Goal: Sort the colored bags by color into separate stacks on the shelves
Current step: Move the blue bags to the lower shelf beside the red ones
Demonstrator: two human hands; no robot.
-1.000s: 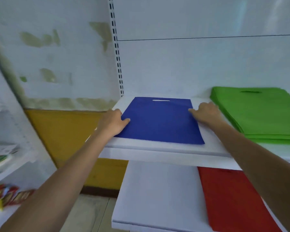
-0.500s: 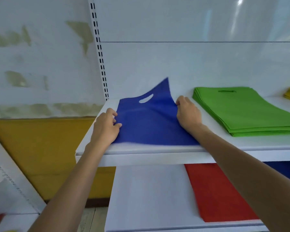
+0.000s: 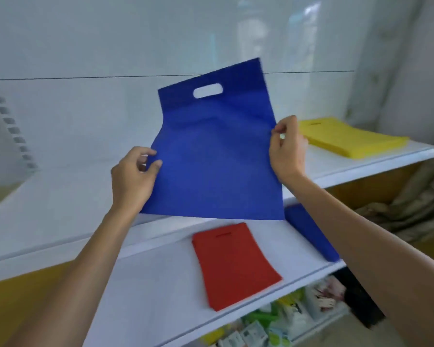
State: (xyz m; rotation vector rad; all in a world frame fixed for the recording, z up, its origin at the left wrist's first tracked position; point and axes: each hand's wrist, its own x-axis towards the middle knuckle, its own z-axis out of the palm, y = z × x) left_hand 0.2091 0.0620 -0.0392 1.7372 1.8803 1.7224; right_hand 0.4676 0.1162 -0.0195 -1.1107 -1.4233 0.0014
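Left grip (image 3: 133, 176) and right grip (image 3: 287, 146) each pinch a side edge of the blue bag (image 3: 216, 159), held upright above the red bag (image 3: 236, 264) on the lower shelf (image 3: 148, 284).

your view is bright and evenly lit, with pale glare streaks on the white back panel (image 3: 251, 38), faint shadows, soft motion blur throughout, and wide-angle bending of the upper shelf (image 3: 48, 209) at the edges.

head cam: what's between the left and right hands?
The blue bag, held up and spread between them: the left hand pinches its left edge, the right hand its right edge. Seen in the head view.
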